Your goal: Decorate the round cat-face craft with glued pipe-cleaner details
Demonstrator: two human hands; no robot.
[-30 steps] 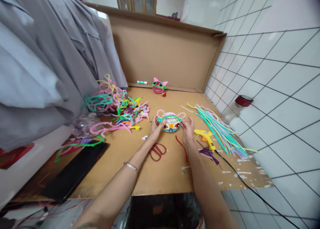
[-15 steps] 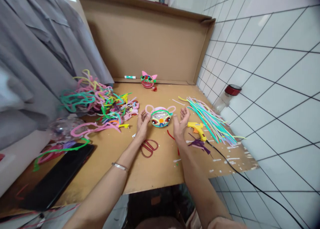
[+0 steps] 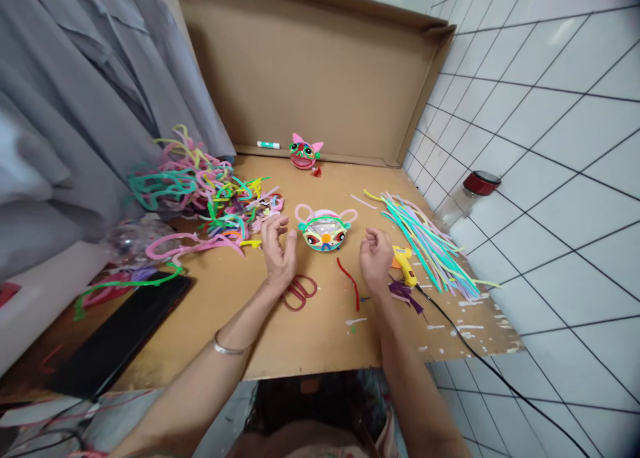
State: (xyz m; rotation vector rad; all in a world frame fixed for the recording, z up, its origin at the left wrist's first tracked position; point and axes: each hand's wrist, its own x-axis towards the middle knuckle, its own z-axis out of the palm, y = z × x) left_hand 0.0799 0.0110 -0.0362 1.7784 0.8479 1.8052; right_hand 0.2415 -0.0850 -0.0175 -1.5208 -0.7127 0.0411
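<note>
On the table between my hands stands an animal-head craft (image 3: 326,233) of pipe cleaners on a clear shell, with pink loop ears, a green band and red-rimmed eyes. My left hand (image 3: 279,250) is beside it on the left, apart from it, thumb and bent fingers spread with nothing in them. Off its right side is my right hand (image 3: 376,255), fingers curled in and no object showing in them. Red-handled scissors (image 3: 299,293) lie by my left wrist, partly hidden. A red pipe cleaner (image 3: 351,281) lies near my right hand, and a yellow glue gun (image 3: 406,265) is behind it.
Tangled pipe cleaners (image 3: 200,185) are heaped at left, near a black phone (image 3: 125,331). Straight pipe cleaners (image 3: 425,245) lie at right beside a red-lidded jar (image 3: 465,195). A finished-looking pink-eared head (image 3: 303,153) and a marker (image 3: 269,145) stand by the cardboard wall (image 3: 310,78).
Both hands have drawn away from the animal head, left hand leftward and right hand rightward. The right fingers have curled in. The head stays on the table, and the view has shifted slightly.
</note>
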